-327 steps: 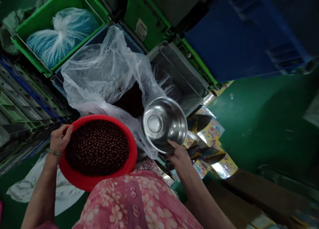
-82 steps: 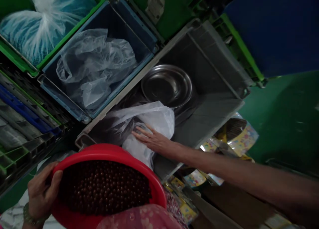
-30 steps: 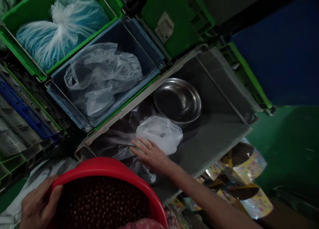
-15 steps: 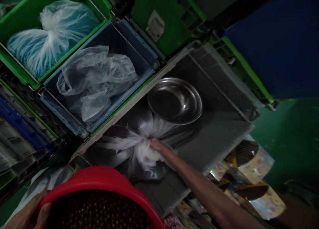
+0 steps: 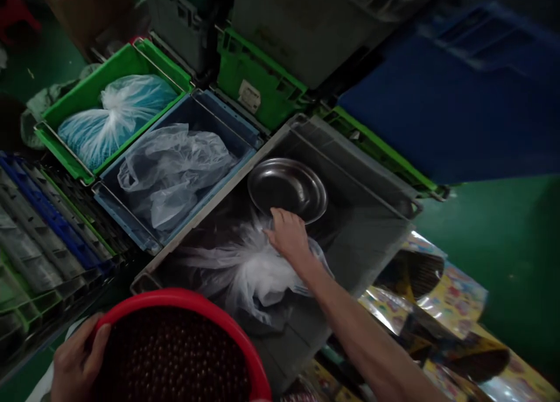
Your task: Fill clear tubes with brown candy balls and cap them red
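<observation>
The basin (image 5: 179,297) is clamped by the left hand (image 5: 77,355). Just beyond the nearer right hand (image 5: 289,234), loosely spread, the bowl (image 5: 291,186) is set.

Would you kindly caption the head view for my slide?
Left hand gripping a red basin, right hand by a metal bowl.

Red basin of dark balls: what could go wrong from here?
Only the left hand visibly grips the red basin, at one side, so dark balls might spill if it tips. The right hand is close by the metal bowl and bunched plastic, contact unclear; a knock could shift either.
</observation>
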Available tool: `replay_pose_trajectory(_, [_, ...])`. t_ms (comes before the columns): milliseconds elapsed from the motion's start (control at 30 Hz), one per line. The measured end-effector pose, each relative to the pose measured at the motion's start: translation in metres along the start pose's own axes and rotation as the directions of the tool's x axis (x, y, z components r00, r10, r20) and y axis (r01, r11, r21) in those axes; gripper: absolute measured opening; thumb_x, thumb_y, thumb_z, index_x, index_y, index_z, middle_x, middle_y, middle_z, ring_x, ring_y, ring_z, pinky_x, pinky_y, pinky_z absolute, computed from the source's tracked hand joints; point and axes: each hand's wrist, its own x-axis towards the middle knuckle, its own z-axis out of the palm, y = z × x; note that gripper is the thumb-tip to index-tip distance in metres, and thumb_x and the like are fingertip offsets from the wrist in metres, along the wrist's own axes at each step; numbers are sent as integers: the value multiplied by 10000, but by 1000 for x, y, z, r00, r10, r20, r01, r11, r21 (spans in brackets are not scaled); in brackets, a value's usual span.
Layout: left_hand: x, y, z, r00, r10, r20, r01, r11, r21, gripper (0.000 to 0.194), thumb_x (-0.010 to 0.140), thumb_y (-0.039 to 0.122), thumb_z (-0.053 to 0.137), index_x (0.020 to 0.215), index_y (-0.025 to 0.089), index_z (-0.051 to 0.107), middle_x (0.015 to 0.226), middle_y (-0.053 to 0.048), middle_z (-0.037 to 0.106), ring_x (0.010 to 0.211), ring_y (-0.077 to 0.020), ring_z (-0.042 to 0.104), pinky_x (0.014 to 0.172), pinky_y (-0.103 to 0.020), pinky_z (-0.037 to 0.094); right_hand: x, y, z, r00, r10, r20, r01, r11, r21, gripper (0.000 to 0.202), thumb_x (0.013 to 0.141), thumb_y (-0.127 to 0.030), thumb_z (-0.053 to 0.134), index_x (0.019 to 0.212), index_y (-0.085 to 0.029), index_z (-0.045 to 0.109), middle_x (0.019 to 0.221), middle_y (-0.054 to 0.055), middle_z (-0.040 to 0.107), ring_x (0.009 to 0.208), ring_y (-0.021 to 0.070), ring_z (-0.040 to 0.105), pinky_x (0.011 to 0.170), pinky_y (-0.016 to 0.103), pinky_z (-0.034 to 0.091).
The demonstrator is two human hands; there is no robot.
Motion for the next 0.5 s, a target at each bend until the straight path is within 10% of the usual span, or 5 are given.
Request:
replay_pose_trajectory(200, [4, 11, -5, 999, -18, -31, 17, 999, -30, 412, 962, 450, 443, 892, 115, 673, 740, -57, 737, 566, -146, 680, 566, -202, 522, 34, 15, -15, 991, 96, -91, -77, 979, 191, 289, 917, -412, 582, 856, -133, 620, 828, 29, 612, 815, 163, 584, 831, 376, 477])
replay_pose_trajectory(367, [6, 10, -4, 998, -63, -28, 61, 996, -68, 387, 946, 447, 467, 886, 129, 678, 686, -27, 715, 528, -138, 646, 564, -208, 509, -51, 44, -84, 904, 245, -350, -49, 873, 485, 430, 860, -561, 579, 954, -147, 645, 816, 55, 618, 766, 177, 572, 716, 339, 470])
replay_pose_trajectory(500, [6, 7, -3, 996, -88, -7, 87, 991, -101, 402, 932, 471, 474, 876, 132, 684, 669, -22, 706, 497, -134, 623, 531, -213, 494, -99, 56, -77, 780, 458, -427, -23, 703, 711, 571, 953, -646, 339, 1184, -176, 567, 1047, 106, 626, 906, 202, 606, 750, 386, 529])
